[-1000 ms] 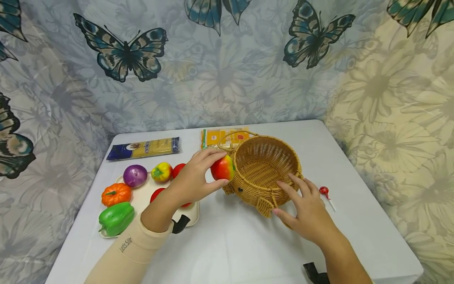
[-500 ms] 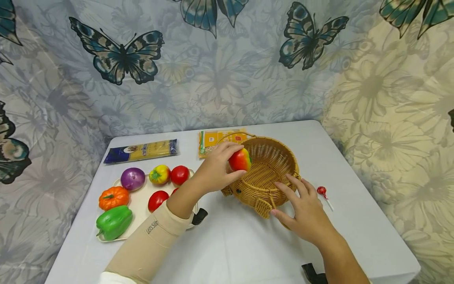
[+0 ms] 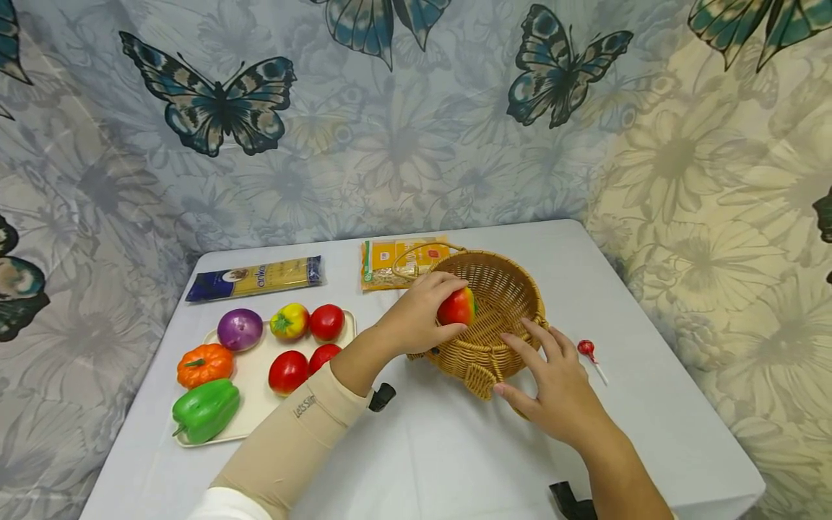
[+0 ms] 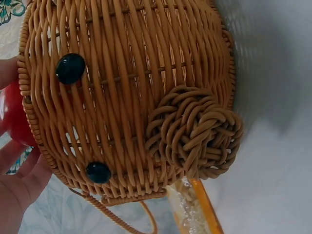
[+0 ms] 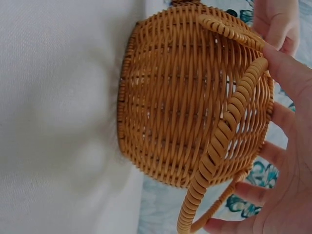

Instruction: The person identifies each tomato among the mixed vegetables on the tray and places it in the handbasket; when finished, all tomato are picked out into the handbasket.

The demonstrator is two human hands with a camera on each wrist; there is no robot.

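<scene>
My left hand grips a red-and-yellow fruit with fingers over its top and thumb low on its side. It holds the fruit at the left rim of the wicker basket, partly over its opening. In the left wrist view the fruit's red side shows beside the rim, above the basket's dark eyes. My right hand rests at the basket's right rim, its fingers spread and fairly straight. In the right wrist view its fingertips lie along the rim and the wrapped handle.
A cream tray at left bears a purple onion, an orange pumpkin, a green pepper, red tomatoes and a yellow-red fruit. Behind are a spaghetti pack and an orange bag. A lollipop lies right.
My left hand has carried the red-and-yellow fruit rightward, from beside the basket to over its left rim. More of the tray and its tomatoes shows now. My right hand has stayed at the basket.
</scene>
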